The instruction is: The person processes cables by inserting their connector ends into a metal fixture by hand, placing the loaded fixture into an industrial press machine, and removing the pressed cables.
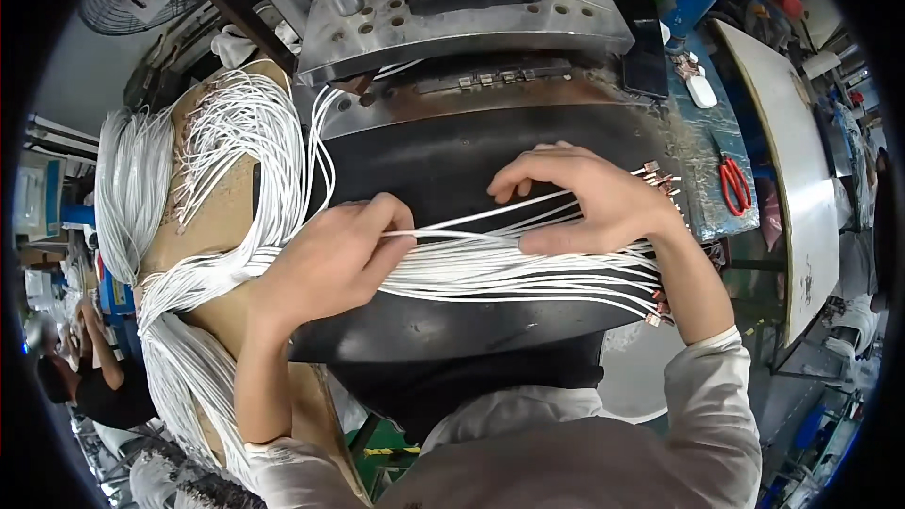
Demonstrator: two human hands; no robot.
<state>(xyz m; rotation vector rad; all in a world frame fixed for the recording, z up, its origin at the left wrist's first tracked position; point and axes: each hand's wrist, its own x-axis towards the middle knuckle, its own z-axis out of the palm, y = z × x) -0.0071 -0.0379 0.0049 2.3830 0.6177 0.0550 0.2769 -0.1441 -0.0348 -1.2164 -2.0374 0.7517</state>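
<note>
A sheaf of thin white cables (471,269) lies across the black work surface (415,155), with small copper-coloured and red ends (654,309) at its right side. My left hand (330,259) is closed, its thumb and forefinger pinching a couple of cables raised slightly above the sheaf. Over the right part of the sheaf is my right hand (608,203), thumb and fingers apart, the cables passing below it. Its thumb lies close to the raised cables; whether it touches them I cannot tell.
Ahead stands a press with a drilled steel plate (462,33) and round posts. Bundles of white cable (127,198) cover a brown board (156,236) on the left. Red-handled scissors (734,186) and a white mouse (700,91) lie right. Another person (94,368) is far left.
</note>
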